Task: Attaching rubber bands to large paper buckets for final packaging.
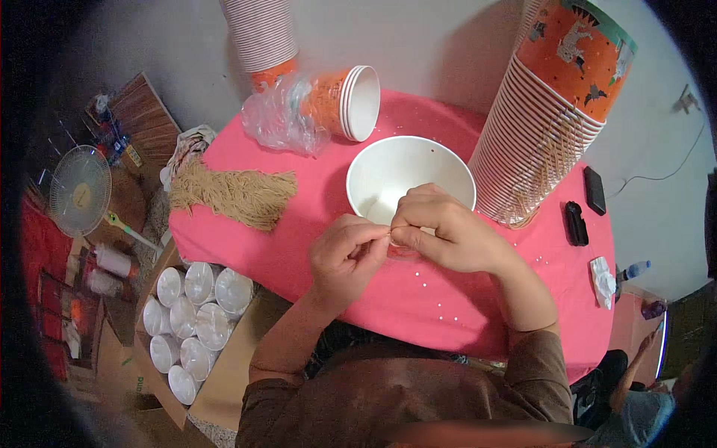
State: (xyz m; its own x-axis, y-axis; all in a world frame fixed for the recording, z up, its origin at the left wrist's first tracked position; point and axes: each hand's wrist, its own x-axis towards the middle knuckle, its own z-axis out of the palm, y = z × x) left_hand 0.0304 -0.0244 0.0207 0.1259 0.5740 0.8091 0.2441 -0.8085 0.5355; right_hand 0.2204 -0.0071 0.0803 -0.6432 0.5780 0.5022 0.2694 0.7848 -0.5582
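My left hand [347,257] and my right hand [444,230] meet fingertip to fingertip at the near rim of a white-lined paper bucket [441,164]. Both are closed in a pinch. Something thin and brownish shows between the fingertips, too small to name. The bucket's mouth faces up toward me, and my hands hide part of its near side. To the left on the pink cloth lies a bundle of tan cords [239,196]. A tall leaning stack of orange printed buckets [523,142] stands at the right, with tan cords hanging along its side.
Plastic-wrapped buckets [328,101] lie at the back left, near another stack [261,33]. Along the right edge are a black case [576,223], a dark phone-like object [594,190] and a tissue pack [602,283]. A carton [216,384] of wrapped buckets sits lower left; a person [646,414] is lower right.
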